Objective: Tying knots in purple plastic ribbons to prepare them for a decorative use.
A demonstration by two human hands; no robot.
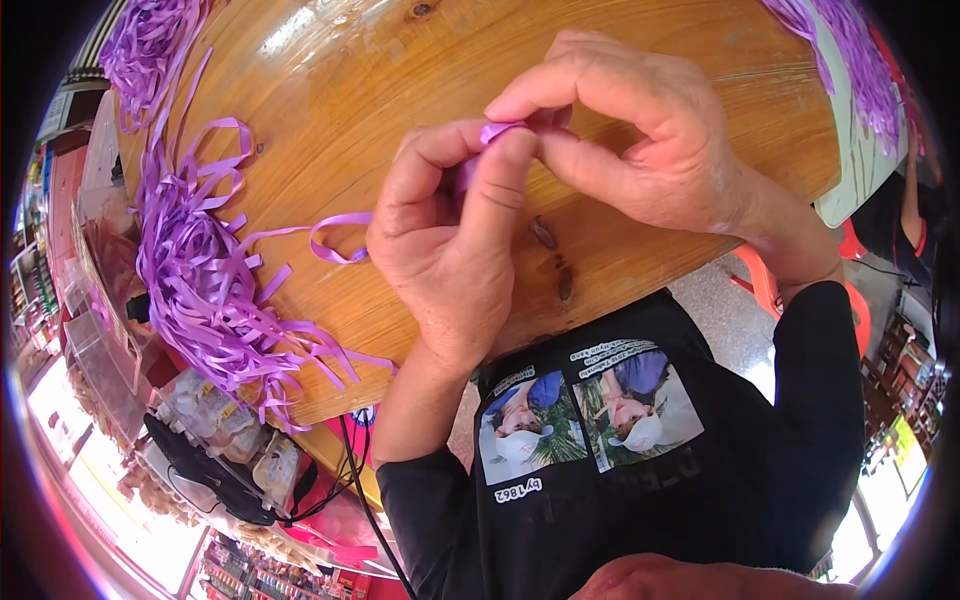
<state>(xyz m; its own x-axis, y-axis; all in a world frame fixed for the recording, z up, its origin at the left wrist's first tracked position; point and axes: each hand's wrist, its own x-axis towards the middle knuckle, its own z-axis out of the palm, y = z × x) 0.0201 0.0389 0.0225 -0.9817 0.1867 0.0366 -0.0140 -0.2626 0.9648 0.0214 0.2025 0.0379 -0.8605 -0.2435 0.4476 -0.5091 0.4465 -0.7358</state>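
The left hand (455, 225) is over the wooden table (330, 130) and pinches a shiny purple ribbon (503, 131) between its thumb and pointer finger. The right hand (650, 140) is over the table too. Its fingertips are right at the same ribbon, but I cannot tell if they grip it. The ribbon is above the near part of the table. A big, messy heap of purple ribbons (205, 275) lies along the table's left edge.
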